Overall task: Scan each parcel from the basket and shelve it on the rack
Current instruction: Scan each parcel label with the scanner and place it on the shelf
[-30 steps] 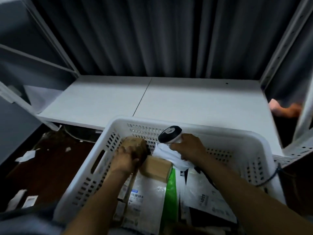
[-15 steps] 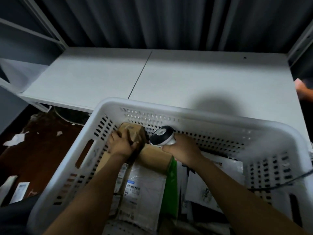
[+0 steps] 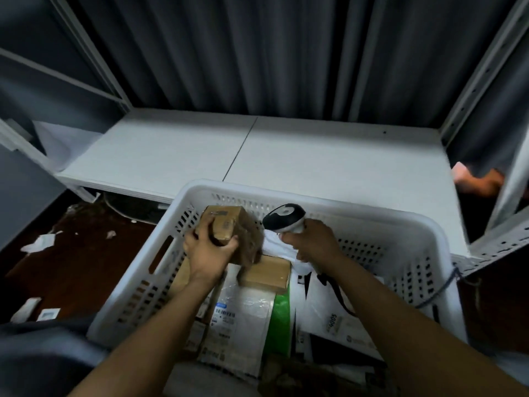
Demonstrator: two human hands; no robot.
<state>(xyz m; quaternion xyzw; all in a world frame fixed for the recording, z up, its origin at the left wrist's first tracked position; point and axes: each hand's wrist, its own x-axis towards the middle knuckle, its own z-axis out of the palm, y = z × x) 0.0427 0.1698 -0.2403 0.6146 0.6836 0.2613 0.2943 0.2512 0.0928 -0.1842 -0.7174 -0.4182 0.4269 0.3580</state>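
Early on: box up for scanning
Left hand point(image 3: 207, 250) grips a box point(image 3: 229, 224), right hand point(image 3: 312, 242) holds the scanner point(image 3: 283, 217) beside it; the basket point(image 3: 315, 196) below looks full.

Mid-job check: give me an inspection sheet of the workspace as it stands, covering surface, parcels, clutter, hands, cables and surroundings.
Surface: white rack shelf, two panels with a seam, beyond the basket.
Job's things: white basket holds mailers and a flat cardboard box; small cardboard box held above them, scanner beside it.
Clutter: paper scraps on the dark floor, left of the basket.
Grippers: left hand grips the small cardboard box; right hand grips the scanner.
Cables: dark scanner cable trails from the handle across the mailers.
Surroundings: dark curtain behind the shelf; rack uprights on both sides.
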